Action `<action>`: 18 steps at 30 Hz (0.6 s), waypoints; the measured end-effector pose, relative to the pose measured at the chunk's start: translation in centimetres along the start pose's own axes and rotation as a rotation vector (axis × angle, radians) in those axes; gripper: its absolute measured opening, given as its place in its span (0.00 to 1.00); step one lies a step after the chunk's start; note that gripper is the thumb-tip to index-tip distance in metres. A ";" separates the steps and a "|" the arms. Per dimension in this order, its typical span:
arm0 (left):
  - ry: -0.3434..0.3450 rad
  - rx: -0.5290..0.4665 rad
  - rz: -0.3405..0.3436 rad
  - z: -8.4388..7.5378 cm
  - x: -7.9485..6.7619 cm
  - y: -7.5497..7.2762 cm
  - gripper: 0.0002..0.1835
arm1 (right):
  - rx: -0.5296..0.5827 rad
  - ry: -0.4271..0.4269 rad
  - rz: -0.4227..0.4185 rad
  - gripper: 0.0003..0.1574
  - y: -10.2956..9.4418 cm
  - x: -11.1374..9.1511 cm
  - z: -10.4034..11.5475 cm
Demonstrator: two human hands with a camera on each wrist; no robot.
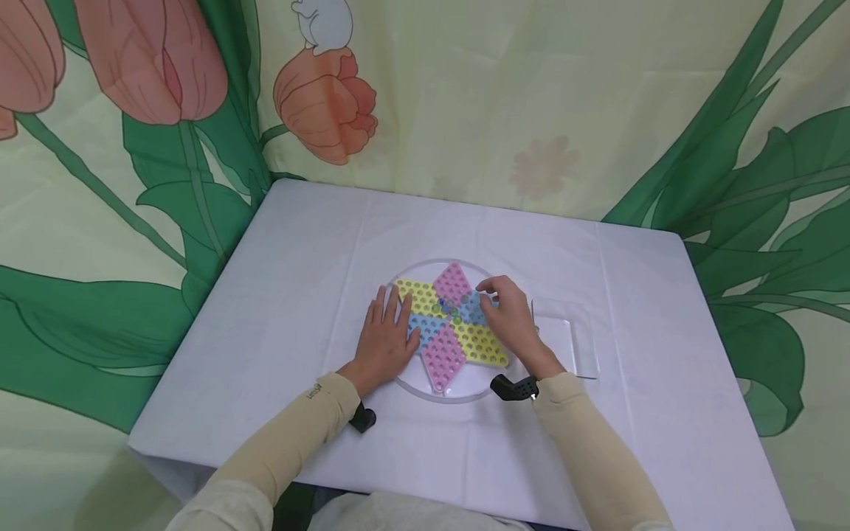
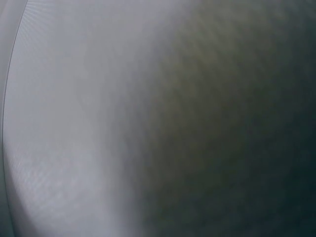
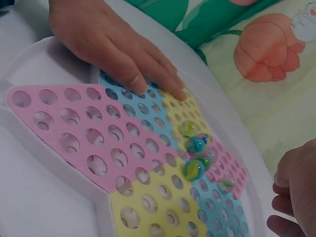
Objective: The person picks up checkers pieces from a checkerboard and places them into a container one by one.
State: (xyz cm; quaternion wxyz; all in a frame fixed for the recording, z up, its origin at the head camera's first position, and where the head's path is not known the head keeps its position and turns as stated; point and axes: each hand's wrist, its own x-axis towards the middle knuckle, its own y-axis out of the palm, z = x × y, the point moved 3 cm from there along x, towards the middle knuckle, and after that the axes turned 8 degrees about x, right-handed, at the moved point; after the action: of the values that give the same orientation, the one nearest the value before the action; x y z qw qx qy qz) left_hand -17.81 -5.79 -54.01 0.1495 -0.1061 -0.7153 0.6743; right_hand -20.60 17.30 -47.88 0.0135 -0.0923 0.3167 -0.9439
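Observation:
A star-shaped Chinese checkers board (image 1: 443,359), with pink, yellow and blue points full of holes, sits in a round white tray (image 1: 458,397). Several glass marbles (image 3: 193,169) cluster at its middle, and a single marble (image 3: 227,184) lies apart by the pink and blue edge. My left hand (image 1: 387,341) rests flat across the board's left side, fingers straight, touching the blue and yellow points. Above the blue point on the right hovers my right hand (image 1: 510,313), its fingers loosely bent, with nothing visible between them. The left wrist view is mostly blurred and dark.
A clear plastic box (image 1: 586,346) stands on the table right of the tray, partly behind the right forearm. White cloth covers the table (image 1: 265,310). A curtain (image 1: 478,96) printed with tulips hangs behind its far edge.

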 end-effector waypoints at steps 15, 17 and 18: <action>0.001 -0.006 0.016 0.1 0.1 0.2 0.39 | 0.036 -0.043 0.065 0.12 2.0 0.0 0.1; 0.001 -0.009 0.016 0.1 0.0 0.1 0.38 | 0.040 -0.038 0.075 0.12 2.2 -0.1 0.2; 0.002 -0.009 0.015 0.1 0.0 0.1 0.38 | 0.042 -0.030 0.080 0.12 2.3 -0.1 0.2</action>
State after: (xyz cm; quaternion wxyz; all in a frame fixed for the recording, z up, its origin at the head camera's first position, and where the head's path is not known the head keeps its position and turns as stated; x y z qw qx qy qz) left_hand -17.89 -5.89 -54.15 0.1447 -0.1129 -0.7173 0.6721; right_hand -20.55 15.35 -49.15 0.0579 -0.0935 0.3001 -0.9475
